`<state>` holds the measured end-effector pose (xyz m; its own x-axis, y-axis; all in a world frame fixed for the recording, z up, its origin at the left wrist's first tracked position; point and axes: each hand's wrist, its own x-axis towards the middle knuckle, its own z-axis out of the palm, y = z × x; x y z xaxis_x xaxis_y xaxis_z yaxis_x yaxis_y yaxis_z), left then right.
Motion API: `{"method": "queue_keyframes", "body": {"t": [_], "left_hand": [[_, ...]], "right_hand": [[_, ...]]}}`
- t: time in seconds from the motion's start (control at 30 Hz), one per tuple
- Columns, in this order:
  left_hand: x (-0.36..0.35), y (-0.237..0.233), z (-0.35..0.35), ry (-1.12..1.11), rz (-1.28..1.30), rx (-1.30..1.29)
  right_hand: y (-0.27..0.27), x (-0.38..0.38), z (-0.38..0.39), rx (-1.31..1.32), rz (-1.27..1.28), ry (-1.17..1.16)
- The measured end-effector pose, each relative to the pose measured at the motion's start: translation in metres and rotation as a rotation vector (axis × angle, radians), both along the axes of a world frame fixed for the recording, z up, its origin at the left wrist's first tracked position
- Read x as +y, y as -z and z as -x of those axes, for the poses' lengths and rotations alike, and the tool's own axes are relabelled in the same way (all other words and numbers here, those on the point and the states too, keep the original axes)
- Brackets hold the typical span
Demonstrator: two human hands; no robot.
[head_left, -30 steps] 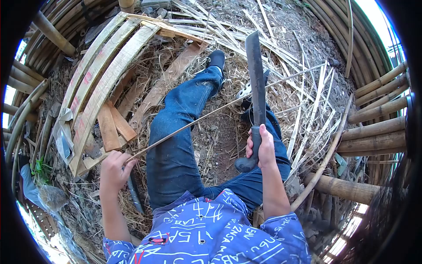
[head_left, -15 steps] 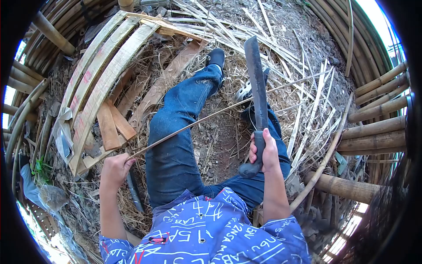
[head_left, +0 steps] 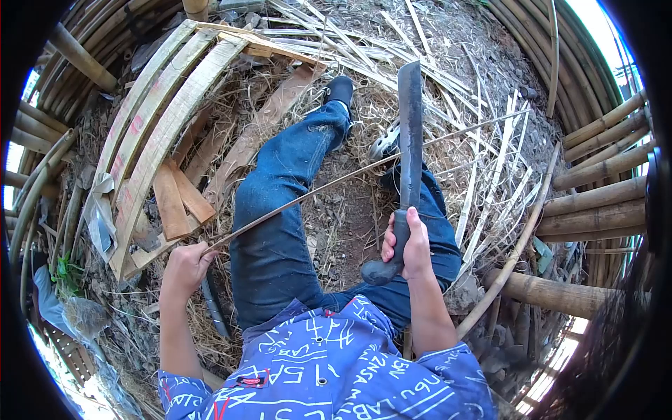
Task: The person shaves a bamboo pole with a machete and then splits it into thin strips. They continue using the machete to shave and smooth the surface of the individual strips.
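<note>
Machete (head_left: 409, 133) points up, right hand (head_left: 409, 245) wrapped tight round its handle. Left hand (head_left: 185, 269) pinches a thin strip (head_left: 350, 175) crossing both legs.

Long dark machete (head_left: 409, 133), blade pointing away, crossing thin bamboo strip (head_left: 315, 190) slanting from lower left to upper right.

Machete (head_left: 409, 140), centre-right: dark metal blade, matt, worn; black grip, smooth. Bamboo strip (head_left: 315, 193) across centre: thin, dry, pale. Jeans (head_left: 273, 259): blue denim cloth. Slats (head_left: 157, 126) upper left: rough split bamboo. Ground (head_left: 343, 224): dry straw, dirt.
</note>
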<state>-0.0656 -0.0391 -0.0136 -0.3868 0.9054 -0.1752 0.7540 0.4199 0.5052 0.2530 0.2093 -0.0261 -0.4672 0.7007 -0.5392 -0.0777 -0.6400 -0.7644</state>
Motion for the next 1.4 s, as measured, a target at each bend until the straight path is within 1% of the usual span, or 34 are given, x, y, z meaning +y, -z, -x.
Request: {"method": "queue_keyframes", "body": {"t": [0.27,0.37,0.43,0.6,0.67,0.73,0.8,0.9,0.93,1.0,1.07,1.13,1.2,1.23,1.27,1.3,1.4], "left_hand": [[0.004,-0.003,0.002,-0.004,0.032,-0.03],[0.003,-0.001,0.0,-0.005,0.012,-0.072],[0.0,0.0,0.0,-0.003,0.047,-0.075],[0.004,-0.007,-0.006,-0.023,0.018,-0.043],[0.006,-0.006,-0.008,-0.02,0.022,-0.039],[0.008,-0.006,-0.011,-0.05,0.042,-0.138],[0.008,-0.007,-0.015,-0.072,0.024,-0.108],[0.006,-0.01,-0.018,-0.092,0.027,-0.08],[0.008,-0.01,-0.018,-0.095,0.034,-0.088],[0.014,-0.01,-0.022,-0.092,0.0,-0.095],[0.016,-0.007,-0.024,-0.093,-0.001,-0.124],[0.014,-0.006,-0.025,-0.111,0.006,-0.139],[0.009,-0.007,-0.025,-0.131,0.031,-0.146],[0.009,-0.007,-0.026,-0.124,0.003,-0.144],[0.009,-0.008,-0.026,-0.115,-0.029,-0.14],[0.011,-0.011,-0.026,-0.12,0.027,-0.088],[0.009,-0.007,-0.026,-0.124,-0.007,-0.086]], "right_hand": [[0.007,-0.008,0.0,0.034,0.049,0.023],[0.009,-0.018,0.005,0.031,0.053,-0.023],[0.006,-0.02,0.006,0.034,0.055,-0.019],[0.007,-0.025,0.002,0.049,0.103,-0.036],[0.006,-0.037,0.002,0.008,0.09,-0.102],[0.01,-0.05,0.003,-0.032,0.035,-0.192],[0.005,-0.05,0.003,-0.026,0.037,-0.188],[0.0,-0.052,-0.001,0.05,0.164,-0.182],[-0.001,-0.055,-0.001,0.053,0.162,-0.186],[-0.004,-0.064,-0.004,-0.013,0.164,-0.353],[-0.011,-0.076,0.0,-0.051,0.174,-0.419],[-0.009,-0.079,0.002,-0.041,0.176,-0.421],[-0.006,-0.078,0.004,-0.005,0.174,-0.345],[-0.004,-0.074,0.005,-0.011,0.15,-0.332],[-0.002,-0.07,0.005,-0.007,0.153,-0.325],[-0.003,-0.068,0.005,-0.021,0.115,-0.332],[-0.005,-0.061,0.005,-0.038,0.054,-0.34]]}}
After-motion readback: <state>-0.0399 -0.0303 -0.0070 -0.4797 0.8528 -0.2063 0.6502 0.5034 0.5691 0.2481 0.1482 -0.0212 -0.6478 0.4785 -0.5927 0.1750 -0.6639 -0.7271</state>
